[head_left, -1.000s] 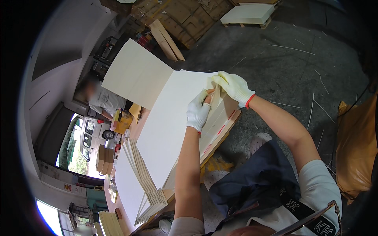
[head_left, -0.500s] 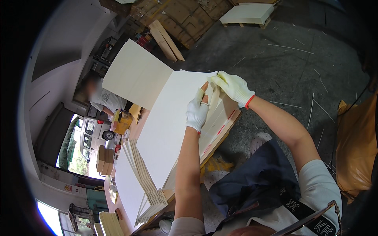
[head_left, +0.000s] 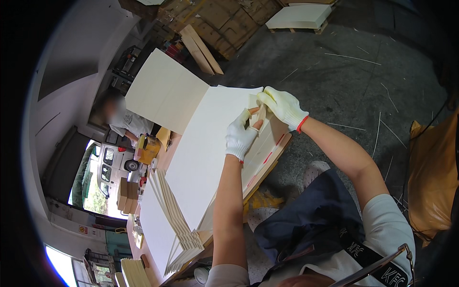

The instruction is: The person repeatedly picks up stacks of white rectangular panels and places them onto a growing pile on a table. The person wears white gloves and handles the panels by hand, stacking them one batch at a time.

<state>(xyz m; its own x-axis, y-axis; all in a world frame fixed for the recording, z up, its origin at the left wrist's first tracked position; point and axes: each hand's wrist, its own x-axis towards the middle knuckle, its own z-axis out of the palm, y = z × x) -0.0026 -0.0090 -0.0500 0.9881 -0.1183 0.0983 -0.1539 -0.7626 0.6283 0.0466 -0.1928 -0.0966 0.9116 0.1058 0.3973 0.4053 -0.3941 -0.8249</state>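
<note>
Your white-gloved right hand (head_left: 285, 106) pinches the large, flat white sheet (head_left: 205, 143) near its corner; steady it, pressing lightly with your white-gloved left hand (head_left: 240, 137), fingers parted.

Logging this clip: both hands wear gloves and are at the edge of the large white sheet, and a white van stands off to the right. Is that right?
Not quite: the head view shows the white van off to the left. The left hand and right hand do wear gloves, at the edge of the large white sheet.
</note>
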